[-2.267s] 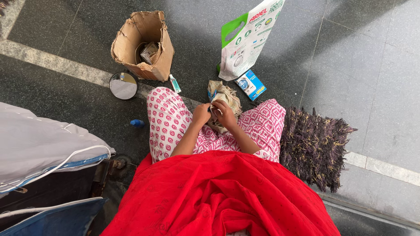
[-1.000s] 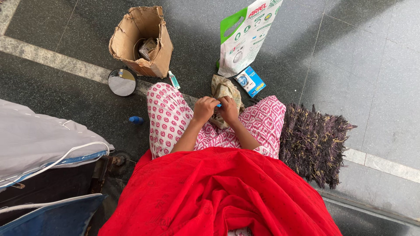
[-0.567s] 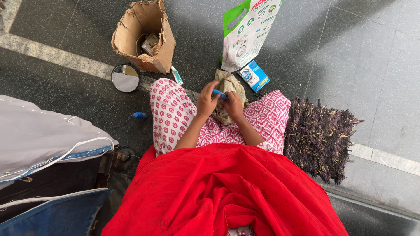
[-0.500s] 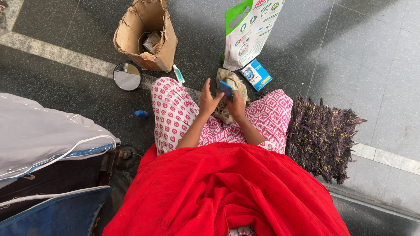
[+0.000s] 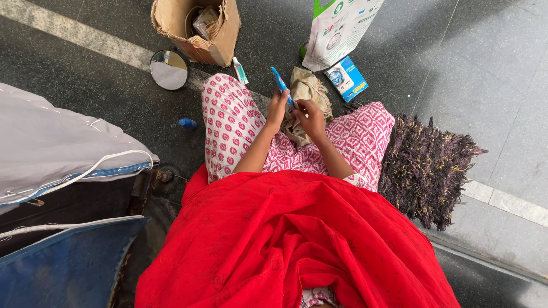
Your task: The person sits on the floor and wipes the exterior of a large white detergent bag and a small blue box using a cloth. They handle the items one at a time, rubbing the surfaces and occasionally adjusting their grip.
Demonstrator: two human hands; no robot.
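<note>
- While we look down from the head camera, our left hand (image 5: 278,108) pinches a small flat blue packet (image 5: 281,86), tilted up on edge over our lap.
- Our right hand (image 5: 311,117) curls closed beside it, fingertips at the packet's lower end (whether they grip it we cannot tell).
- We judge the packet is being handled open; next calls for a firm two-handed pinch.
- A crumpled beige cloth (image 5: 308,91) lies just beyond on the floor (image 5: 485,68).

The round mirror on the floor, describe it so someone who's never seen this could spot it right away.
Start at the torn cardboard box at the top. The round mirror lies flat on the dark floor, touching the box's lower left corner, partly over the pale floor stripe. It is the only round, reflective thing there.
</note>
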